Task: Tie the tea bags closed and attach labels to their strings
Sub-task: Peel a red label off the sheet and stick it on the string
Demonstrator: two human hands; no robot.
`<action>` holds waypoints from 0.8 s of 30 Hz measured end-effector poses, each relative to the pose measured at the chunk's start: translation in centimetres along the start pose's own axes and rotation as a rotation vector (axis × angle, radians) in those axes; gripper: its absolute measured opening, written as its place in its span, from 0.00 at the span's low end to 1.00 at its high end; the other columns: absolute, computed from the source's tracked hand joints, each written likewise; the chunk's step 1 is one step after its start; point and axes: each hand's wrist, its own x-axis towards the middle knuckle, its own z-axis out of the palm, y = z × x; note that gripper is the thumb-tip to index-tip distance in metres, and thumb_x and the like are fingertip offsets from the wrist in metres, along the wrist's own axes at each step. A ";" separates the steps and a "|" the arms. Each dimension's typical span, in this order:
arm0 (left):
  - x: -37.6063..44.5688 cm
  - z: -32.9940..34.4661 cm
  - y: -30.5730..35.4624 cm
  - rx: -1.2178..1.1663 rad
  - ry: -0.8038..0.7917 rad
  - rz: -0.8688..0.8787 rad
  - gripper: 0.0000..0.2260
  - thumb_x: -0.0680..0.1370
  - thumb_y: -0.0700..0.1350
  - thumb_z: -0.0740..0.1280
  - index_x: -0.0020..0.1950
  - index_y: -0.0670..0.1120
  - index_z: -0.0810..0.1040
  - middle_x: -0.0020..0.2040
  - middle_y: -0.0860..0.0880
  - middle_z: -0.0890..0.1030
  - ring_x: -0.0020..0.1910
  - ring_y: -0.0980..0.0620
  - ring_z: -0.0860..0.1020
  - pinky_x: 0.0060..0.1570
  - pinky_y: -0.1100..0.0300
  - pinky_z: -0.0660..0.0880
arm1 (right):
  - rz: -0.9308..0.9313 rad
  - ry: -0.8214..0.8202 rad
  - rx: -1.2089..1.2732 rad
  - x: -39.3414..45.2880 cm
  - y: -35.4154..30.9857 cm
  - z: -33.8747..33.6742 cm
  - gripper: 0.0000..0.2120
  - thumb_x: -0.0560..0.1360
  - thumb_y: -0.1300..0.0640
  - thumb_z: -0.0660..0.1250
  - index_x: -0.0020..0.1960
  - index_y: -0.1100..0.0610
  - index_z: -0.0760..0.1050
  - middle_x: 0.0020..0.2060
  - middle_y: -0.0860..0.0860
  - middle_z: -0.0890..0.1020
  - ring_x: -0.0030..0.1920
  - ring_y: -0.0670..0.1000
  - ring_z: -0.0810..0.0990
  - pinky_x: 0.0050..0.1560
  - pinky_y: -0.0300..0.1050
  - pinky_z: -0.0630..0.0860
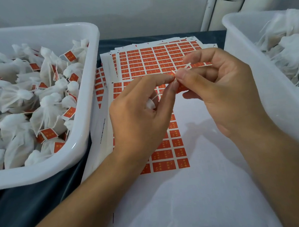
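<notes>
My left hand (141,114) curls round a small white tea bag (150,104), mostly hidden in its palm, and its fingertips pinch the bag's string (157,95). My right hand (219,89) pinches an orange label (181,88) against that string where both hands' fingertips meet. String ends (188,65) stick up above the right fingers. Under both hands lies a label sheet (167,158) with part of its orange stickers peeled off.
A white tub (89,99) at left holds several tied, labelled tea bags (44,110). A second white tub (242,41) at right holds several bags without labels (286,50). More full label sheets (159,59) are stacked behind the hands, on a dark cloth.
</notes>
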 end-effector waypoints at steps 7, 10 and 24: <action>0.0 -0.1 -0.4 0.035 0.025 0.014 0.07 0.80 0.48 0.73 0.55 0.47 0.86 0.46 0.59 0.81 0.41 0.65 0.75 0.45 0.77 0.69 | 0.036 0.015 0.015 -0.2 0.1 0.4 0.08 0.77 0.49 0.73 0.54 0.45 0.78 0.47 0.41 0.87 0.47 0.43 0.87 0.41 0.36 0.82; 0.0 0.0 -0.3 0.031 0.004 -0.025 0.06 0.80 0.48 0.72 0.53 0.48 0.85 0.45 0.60 0.80 0.40 0.64 0.75 0.44 0.77 0.70 | -0.022 0.010 -0.065 -0.1 0.2 0.2 0.07 0.77 0.49 0.73 0.54 0.45 0.78 0.47 0.40 0.86 0.47 0.41 0.86 0.42 0.35 0.82; 0.6 -0.2 -0.6 -0.426 -0.257 -0.470 0.06 0.81 0.52 0.68 0.46 0.54 0.81 0.34 0.55 0.80 0.32 0.57 0.78 0.35 0.67 0.75 | -0.099 -0.201 -0.142 0.2 1.2 0.1 0.03 0.80 0.49 0.68 0.51 0.44 0.81 0.42 0.39 0.85 0.46 0.42 0.85 0.42 0.32 0.80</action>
